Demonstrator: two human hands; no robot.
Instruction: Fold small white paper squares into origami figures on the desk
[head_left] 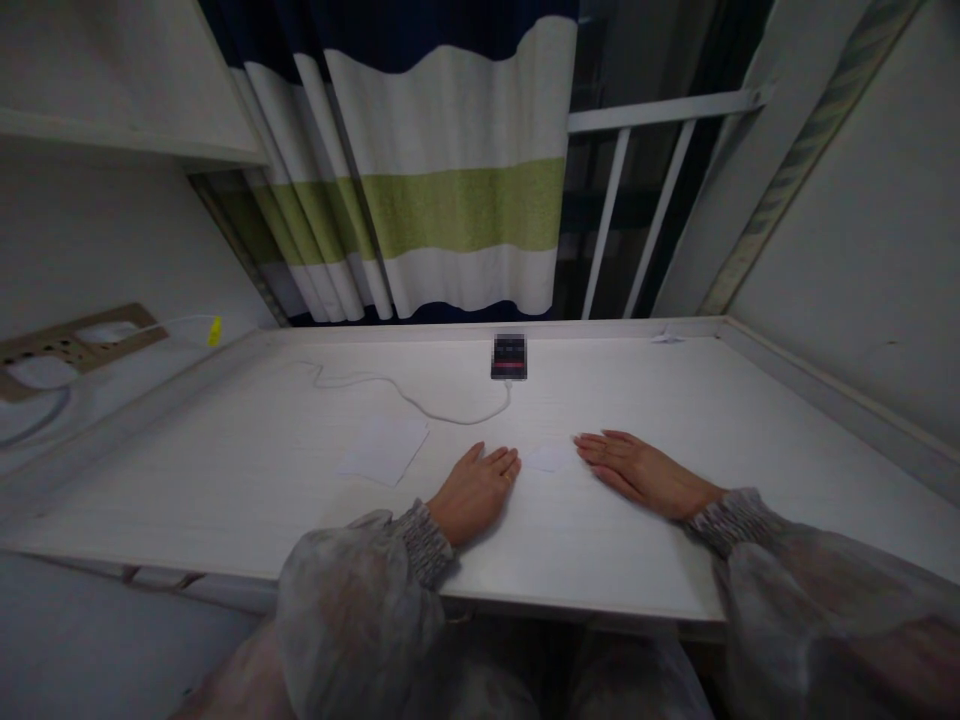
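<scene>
My left hand (478, 490) lies palm down on the white desk (570, 560), its fingers stretched out and holding nothing. To the right, my right hand (637, 470) also rests flat on the desk, fingers extended towards the left. Between the two hands is a small piece of white paper (546, 458), close to my left fingertips; whether they touch it I cannot tell. A larger white sheet of paper (385, 449) lies to the left of my left hand. Both wrists are in grey, gathered sleeves.
A phone (509, 357) with a blurred screen sits at the desk's back edge, a white cable (450, 420) plugged into it. On the left wall is a power strip (82, 345). A striped curtain (465, 180) hangs behind. Something small and white (667, 337) lies at the back right.
</scene>
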